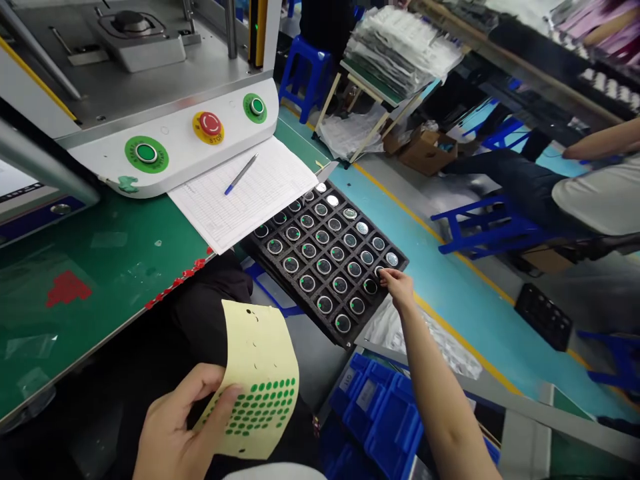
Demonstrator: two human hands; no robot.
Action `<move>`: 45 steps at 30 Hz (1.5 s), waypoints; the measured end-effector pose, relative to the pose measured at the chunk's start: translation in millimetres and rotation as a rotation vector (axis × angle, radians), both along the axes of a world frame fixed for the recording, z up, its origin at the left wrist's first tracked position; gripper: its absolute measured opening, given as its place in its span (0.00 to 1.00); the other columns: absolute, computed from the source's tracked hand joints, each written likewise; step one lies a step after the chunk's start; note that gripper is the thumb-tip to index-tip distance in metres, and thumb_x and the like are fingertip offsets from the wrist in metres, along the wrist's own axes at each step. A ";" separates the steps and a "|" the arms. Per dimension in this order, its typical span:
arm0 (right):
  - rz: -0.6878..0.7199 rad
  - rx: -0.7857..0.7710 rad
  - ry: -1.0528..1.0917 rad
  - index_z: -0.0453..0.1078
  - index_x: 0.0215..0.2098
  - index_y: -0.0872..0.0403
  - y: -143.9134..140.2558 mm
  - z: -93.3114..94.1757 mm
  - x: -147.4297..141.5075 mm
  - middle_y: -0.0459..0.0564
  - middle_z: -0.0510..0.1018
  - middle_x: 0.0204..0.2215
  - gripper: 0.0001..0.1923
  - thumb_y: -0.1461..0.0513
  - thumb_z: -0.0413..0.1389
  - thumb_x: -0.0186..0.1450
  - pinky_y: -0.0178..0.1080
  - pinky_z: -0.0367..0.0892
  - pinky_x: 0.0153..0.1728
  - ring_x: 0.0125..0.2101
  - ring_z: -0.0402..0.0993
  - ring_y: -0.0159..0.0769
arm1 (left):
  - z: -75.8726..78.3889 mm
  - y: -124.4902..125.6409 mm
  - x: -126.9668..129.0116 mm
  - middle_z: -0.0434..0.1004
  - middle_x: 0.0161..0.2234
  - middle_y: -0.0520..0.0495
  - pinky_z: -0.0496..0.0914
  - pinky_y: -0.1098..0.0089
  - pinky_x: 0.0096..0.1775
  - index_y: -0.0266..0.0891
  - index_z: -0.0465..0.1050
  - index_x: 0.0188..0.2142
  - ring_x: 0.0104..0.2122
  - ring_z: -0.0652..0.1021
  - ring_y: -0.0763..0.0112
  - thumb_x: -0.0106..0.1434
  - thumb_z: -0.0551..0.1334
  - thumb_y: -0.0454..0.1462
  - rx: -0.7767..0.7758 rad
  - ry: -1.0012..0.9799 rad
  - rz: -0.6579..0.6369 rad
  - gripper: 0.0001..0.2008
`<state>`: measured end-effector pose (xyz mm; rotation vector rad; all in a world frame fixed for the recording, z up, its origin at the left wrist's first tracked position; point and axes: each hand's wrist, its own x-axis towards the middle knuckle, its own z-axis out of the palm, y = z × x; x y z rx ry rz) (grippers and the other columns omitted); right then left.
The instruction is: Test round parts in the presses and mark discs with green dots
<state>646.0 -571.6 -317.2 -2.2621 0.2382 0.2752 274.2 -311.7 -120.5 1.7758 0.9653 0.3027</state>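
At the tray's right edge, right hand pinches a disc; left hand grips sticker sheet.

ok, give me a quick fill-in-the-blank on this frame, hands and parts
The left hand holds a yellow sheet of ____ dot stickers.
The right hand reaches to the black ____ of round parts.
A blue ____ lies on the paper form.
The red button sits between two ____ buttons.

Missing: green; tray; pen; green

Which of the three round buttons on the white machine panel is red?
The middle button: red on a yellow ring marked STOP. The left button and right button on the panel are green.
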 end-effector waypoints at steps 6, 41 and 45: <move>-0.007 -0.067 0.017 0.69 0.48 0.57 6.3 3.4 3.0 0.50 0.75 0.43 0.14 0.56 0.57 0.69 0.40 0.75 0.37 0.37 0.75 0.35 | 0.5 -6.3 2.9 0.67 0.15 0.55 0.69 0.76 0.20 0.40 0.68 0.22 0.17 0.71 0.72 0.59 0.65 0.48 -0.110 -0.012 0.067 0.17; 1.057 0.411 -0.856 0.73 0.36 0.54 147.9 184.1 -279.0 0.49 0.82 0.32 0.08 0.72 0.60 0.62 0.50 0.62 0.55 0.39 0.75 0.39 | 11.5 -16.6 -28.5 0.62 0.20 0.59 0.58 0.81 0.22 0.41 0.58 0.29 0.19 0.64 0.81 0.69 0.56 0.35 0.019 -0.227 -0.027 0.11; 1.050 0.434 -0.851 0.72 0.35 0.56 148.6 184.0 -278.7 0.51 0.81 0.33 0.08 0.73 0.59 0.62 0.49 0.62 0.56 0.40 0.75 0.39 | 11.7 -17.3 -27.5 0.60 0.20 0.59 0.57 0.80 0.21 0.41 0.58 0.29 0.19 0.63 0.80 0.69 0.55 0.37 -0.002 -0.218 -0.022 0.12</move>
